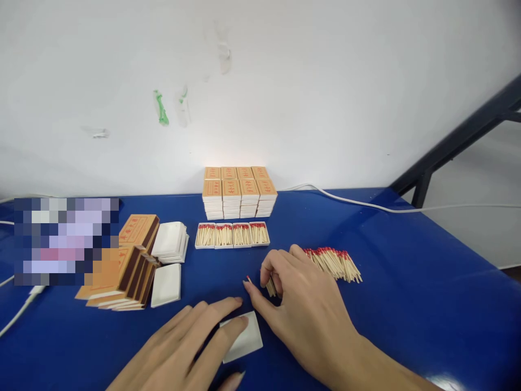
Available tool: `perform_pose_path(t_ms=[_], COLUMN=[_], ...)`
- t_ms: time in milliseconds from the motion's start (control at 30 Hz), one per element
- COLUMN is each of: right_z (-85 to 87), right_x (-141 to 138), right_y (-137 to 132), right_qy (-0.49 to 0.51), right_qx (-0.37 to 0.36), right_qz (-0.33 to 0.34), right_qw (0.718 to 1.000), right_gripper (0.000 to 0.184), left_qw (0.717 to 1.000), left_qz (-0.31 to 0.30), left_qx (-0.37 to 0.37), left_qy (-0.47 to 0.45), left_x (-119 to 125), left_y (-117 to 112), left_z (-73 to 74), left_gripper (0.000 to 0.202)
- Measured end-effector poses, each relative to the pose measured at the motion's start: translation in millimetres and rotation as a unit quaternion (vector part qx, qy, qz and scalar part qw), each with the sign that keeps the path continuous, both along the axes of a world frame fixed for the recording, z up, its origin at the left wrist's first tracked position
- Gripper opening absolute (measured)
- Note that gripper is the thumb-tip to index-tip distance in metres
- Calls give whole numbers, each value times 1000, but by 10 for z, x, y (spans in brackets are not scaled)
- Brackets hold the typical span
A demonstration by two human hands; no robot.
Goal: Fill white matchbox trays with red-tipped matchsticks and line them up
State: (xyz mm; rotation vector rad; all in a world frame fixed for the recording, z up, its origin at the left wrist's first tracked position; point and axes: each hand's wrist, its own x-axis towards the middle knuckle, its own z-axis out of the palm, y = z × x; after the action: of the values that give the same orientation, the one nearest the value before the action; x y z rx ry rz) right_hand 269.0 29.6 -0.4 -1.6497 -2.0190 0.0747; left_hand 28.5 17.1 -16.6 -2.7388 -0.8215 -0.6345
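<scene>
My left hand lies on the blue table with fingers stretched out, its fingertips pressing down a white empty matchbox tray. My right hand is just beyond it, fingers curled and pinched round a small bundle of matches held against the table. A loose pile of red-tipped matches lies right behind my right hand.
Four filled open trays sit in a row before a stack of closed matchboxes by the wall. Orange box sleeves and white empty trays lie at left. A white cable runs along the back. A dark metal frame stands at right.
</scene>
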Motion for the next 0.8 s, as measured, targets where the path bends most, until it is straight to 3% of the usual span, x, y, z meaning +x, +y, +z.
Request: perform_pose_path(t_ms=[233,500,800], right_z=[4,131,172], right_x=[92,172,397], right_y=[25,-26,-54], right_qy=[-19,-21,-232], right_qx=[1,-5,102], right_qz=[-15,-30,-103], right_qw=[1000,999,962], right_gripper=[30,27,21], left_qw=[999,998,998], left_qz=[7,11,11], left_qx=[-28,-57,-64], left_qy=[-26,15,1], left_x=[7,-76,-54], left_y=[-21,-70,-84], left_z=[-19,-62,-49], left_gripper=[36,37,36])
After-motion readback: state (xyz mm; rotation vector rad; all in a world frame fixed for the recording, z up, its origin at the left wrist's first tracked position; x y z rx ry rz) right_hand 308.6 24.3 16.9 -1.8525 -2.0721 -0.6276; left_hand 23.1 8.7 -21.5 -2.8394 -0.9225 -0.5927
